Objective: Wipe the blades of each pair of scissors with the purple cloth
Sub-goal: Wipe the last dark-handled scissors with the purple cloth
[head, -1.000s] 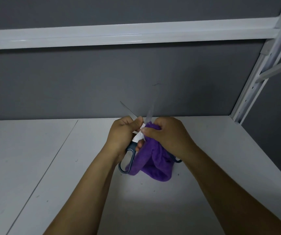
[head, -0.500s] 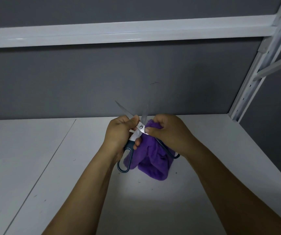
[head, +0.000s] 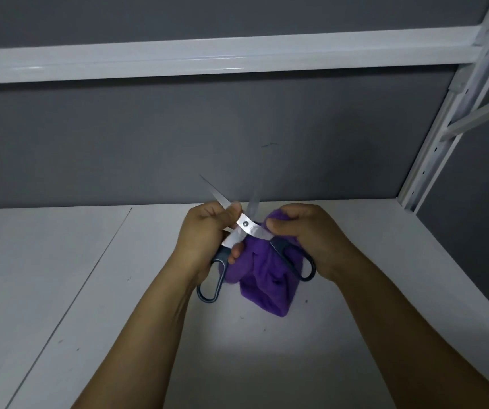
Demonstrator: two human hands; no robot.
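Scissors (head: 246, 224) are held spread open just above the white shelf (head: 60, 276), toward the middle of its back edge, with the blades bare and pointing up. The left hand (head: 205, 240) clamps the shank by the pivot, thumb on the steel. The right hand (head: 305, 240) bunches the purple cloth (head: 264, 278) against the other shank. I'd worry the handles swing shut and nip that thumb, or a finger slides past the cloth onto an edge. No brand or writing is legible.
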